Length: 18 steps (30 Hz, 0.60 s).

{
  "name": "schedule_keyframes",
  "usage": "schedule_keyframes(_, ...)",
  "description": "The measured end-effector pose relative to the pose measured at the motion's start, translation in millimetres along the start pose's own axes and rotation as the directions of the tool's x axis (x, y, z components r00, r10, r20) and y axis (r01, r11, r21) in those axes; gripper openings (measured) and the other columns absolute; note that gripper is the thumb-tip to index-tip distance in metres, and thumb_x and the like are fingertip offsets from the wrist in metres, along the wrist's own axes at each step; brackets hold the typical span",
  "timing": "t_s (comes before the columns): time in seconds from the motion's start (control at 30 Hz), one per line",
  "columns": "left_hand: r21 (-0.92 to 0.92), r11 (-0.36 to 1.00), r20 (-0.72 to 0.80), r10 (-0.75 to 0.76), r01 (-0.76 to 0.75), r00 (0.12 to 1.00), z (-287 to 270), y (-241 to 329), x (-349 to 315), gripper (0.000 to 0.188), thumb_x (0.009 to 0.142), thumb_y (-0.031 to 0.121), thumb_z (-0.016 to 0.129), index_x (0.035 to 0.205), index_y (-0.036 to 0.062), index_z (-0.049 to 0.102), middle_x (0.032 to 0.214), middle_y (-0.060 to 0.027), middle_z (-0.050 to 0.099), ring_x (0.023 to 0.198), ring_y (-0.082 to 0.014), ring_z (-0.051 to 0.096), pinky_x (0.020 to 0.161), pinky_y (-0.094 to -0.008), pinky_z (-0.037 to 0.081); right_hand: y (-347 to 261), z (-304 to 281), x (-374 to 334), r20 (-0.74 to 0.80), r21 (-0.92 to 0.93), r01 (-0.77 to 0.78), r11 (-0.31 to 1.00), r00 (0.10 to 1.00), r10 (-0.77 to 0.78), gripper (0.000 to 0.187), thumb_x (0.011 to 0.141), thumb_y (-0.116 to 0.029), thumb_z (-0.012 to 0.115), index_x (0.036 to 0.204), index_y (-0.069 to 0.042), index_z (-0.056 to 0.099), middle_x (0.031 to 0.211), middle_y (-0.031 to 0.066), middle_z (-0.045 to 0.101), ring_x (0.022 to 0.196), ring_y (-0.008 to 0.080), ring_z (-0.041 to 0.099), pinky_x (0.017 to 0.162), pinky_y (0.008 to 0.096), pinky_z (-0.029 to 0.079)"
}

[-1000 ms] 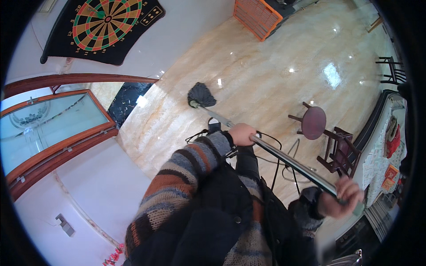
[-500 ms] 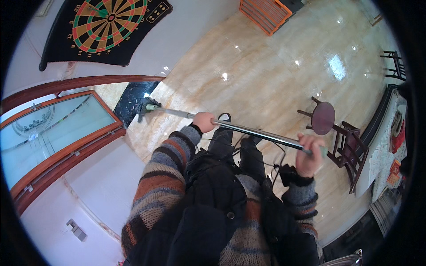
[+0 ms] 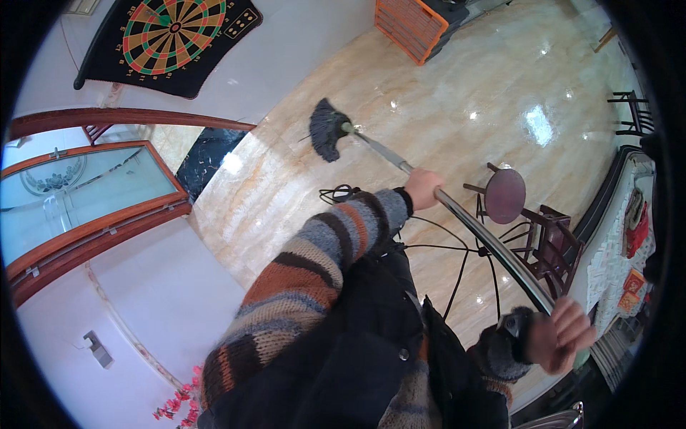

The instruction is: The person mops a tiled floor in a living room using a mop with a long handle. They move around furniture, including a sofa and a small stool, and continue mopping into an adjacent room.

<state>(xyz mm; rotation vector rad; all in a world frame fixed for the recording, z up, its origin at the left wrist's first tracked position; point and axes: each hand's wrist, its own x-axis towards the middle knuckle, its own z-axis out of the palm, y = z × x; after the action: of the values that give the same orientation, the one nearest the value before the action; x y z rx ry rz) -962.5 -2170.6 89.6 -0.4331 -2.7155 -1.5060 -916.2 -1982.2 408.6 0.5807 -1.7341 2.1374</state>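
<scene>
We see a mop [image 3: 386,152] slanting across the middle of the view. Its head [image 3: 327,131], a fan of dark grey strands, lies spread on the glossy cream floor [image 3: 429,100] with brownish veining, well apart from the dark round stool [image 3: 505,196]. A pale green collar [image 3: 348,128] joins it to the pole, which is dull light grey low down, then shiny and metallic; a bit of pale green shows at its far end. We find the left grip [image 3: 424,188] closed round the pole partway along, and the right grip [image 3: 561,336] curled about the upper end, somewhat blurred.

For writing, we can make out a ring of yellowish numerals round the dartboard [image 3: 174,43] on the wall. At the right, a red-and-orange packet [image 3: 632,286] lies on a white-covered surface [image 3: 599,282]; its marks are too small for us to read.
</scene>
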Motion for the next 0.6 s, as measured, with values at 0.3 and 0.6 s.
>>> schedule_keyframes(0.3, -0.154, 0.981, 0.055, 0.13, -0.12, 0.99, 133, 97, 50, 0.019, 0.057, 0.018, 0.063, 0.058, 0.0108, 0.046, 0.064, -0.0101, 0.048, 0.067, -0.0316, 0.049, 0.057, -0.0421, 0.036, -69, -55, -7, 0.405, 0.057, 0.144, 0.988, 0.901, -0.154, 0.015, 0.075, -0.02, 0.054, 0.069, -0.011, 0.044, 0.055, 0.0017, 0.039, 0.047, 0.0169, 0.041, 0.042, 0.0321, 0.034)
schedule_keyframes(0.6, -0.385, 0.919, 0.074, 0.127, -0.089, 0.989, 151, 115, 7, 0.015, 0.062, 0.009, 0.059, 0.069, 0.0082, 0.047, 0.07, -0.0102, 0.049, 0.069, -0.032, 0.048, 0.058, -0.0414, 0.038, -92, -34, -3, 0.681, -0.143, 0.107, 0.984, 0.732, 0.02, 0.013, 0.066, -0.013, 0.063, 0.064, -0.007, 0.052, 0.057, 0.006, 0.053, 0.049, 0.0196, 0.05, 0.044, 0.0316, 0.04)
